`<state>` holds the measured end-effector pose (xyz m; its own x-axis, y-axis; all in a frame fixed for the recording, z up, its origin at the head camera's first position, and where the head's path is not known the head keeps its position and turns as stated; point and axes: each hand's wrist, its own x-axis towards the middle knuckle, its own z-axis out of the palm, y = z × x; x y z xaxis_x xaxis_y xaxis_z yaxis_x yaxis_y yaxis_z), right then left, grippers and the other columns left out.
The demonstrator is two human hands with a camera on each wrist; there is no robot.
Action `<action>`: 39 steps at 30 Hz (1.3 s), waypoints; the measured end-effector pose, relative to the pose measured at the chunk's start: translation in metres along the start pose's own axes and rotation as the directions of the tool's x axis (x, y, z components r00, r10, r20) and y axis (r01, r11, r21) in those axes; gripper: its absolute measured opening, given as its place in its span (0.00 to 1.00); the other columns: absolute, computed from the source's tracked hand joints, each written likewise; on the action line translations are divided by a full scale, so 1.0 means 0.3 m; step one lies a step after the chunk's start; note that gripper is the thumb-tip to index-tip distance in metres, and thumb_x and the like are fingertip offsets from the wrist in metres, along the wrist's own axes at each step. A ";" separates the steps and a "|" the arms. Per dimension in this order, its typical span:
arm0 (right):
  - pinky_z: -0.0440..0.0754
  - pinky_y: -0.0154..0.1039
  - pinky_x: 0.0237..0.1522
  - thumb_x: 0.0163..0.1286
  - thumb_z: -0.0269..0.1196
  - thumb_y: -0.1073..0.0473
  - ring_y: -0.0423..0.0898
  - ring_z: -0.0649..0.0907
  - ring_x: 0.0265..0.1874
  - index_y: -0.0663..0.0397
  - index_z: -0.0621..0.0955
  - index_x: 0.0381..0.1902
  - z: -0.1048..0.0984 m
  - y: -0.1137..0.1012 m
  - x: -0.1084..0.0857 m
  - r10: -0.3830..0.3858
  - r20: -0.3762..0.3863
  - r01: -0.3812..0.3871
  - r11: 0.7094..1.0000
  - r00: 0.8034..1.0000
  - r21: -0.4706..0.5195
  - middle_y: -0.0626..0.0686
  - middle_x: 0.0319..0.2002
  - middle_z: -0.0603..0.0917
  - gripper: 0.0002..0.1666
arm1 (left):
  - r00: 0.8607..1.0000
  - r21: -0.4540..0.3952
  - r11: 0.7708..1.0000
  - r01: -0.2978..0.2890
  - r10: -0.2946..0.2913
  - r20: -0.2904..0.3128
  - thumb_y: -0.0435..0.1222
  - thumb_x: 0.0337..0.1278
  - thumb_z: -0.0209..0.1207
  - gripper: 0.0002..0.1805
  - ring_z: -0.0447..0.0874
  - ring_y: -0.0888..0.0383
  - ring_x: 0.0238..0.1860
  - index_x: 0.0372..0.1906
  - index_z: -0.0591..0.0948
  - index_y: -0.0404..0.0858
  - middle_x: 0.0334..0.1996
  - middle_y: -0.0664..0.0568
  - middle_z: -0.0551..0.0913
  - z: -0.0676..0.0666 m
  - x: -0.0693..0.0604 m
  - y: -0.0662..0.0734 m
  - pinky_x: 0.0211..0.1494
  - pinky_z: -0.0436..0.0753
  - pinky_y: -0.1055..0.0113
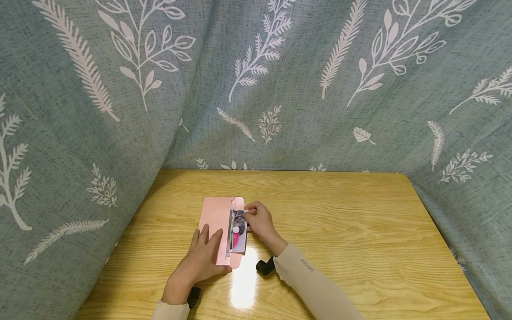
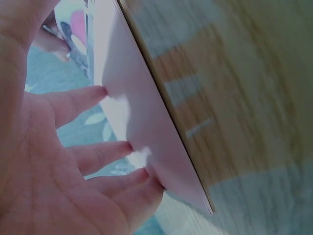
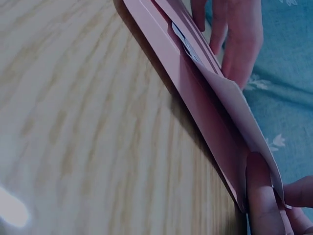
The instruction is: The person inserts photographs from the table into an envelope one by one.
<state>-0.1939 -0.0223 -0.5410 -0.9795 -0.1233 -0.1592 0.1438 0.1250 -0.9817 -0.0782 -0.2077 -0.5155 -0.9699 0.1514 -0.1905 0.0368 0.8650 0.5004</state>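
A pink envelope (image 1: 212, 211) lies on the table with its flap open to the right. Partly out of its mouth sticks a picture card (image 1: 239, 244) printed in grey and bright pink. My right hand (image 1: 262, 224) pinches the card's upper right corner between thumb and fingers; in the right wrist view the card (image 3: 232, 100) stands tilted up from the flap. My left hand (image 1: 200, 262) is spread over the envelope's lower part. Its fingertips press on the paper in the left wrist view. More edges, grey and green, show at the envelope's mouth; what they belong to is hidden.
The wooden table (image 1: 340, 222) reaches far to the right of the hands. A blue-green curtain (image 1: 300, 111) with white leaf prints stands around its back and sides. Black wrist devices (image 1: 266, 266) sit under both forearms, and light glares on the tabletop near the envelope.
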 end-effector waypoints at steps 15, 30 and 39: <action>0.85 0.37 0.25 0.67 0.62 0.70 0.44 0.82 0.25 0.67 0.81 0.48 -0.010 -0.007 -0.018 -0.050 0.072 0.057 0.993 0.996 -0.101 0.55 0.35 0.81 0.11 | 1.000 0.000 1.000 0.001 -0.001 0.006 0.59 0.38 0.77 0.60 0.38 0.25 0.74 0.77 0.63 0.40 0.76 0.26 0.44 -0.003 -0.003 0.006 0.64 0.61 0.29; 0.86 0.39 0.35 0.70 0.59 0.71 0.49 0.86 0.32 0.73 0.78 0.54 -0.080 0.010 -0.129 -0.033 0.204 0.040 0.999 0.978 -0.030 0.58 0.39 0.82 0.16 | 1.000 0.004 1.000 0.010 -0.010 0.005 0.59 0.38 0.77 0.61 0.38 0.25 0.74 0.77 0.62 0.40 0.76 0.27 0.45 -0.001 -0.002 0.007 0.64 0.61 0.28; 0.86 0.49 0.41 0.71 0.58 0.74 0.64 0.85 0.41 0.78 0.74 0.57 -0.080 -0.006 -0.175 -0.012 0.239 0.002 0.999 0.971 0.044 0.70 0.46 0.80 0.18 | 1.000 0.015 1.000 0.008 -0.008 0.005 0.59 0.37 0.77 0.61 0.38 0.24 0.74 0.76 0.63 0.39 0.76 0.26 0.46 -0.009 -0.005 0.013 0.63 0.63 0.29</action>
<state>-0.1460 0.0075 -0.5283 -0.9191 -0.3567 -0.1674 0.1480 0.0813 -0.9856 -0.0773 -0.2059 -0.5110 -0.9691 0.1466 -0.1985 0.0325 0.8731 0.4864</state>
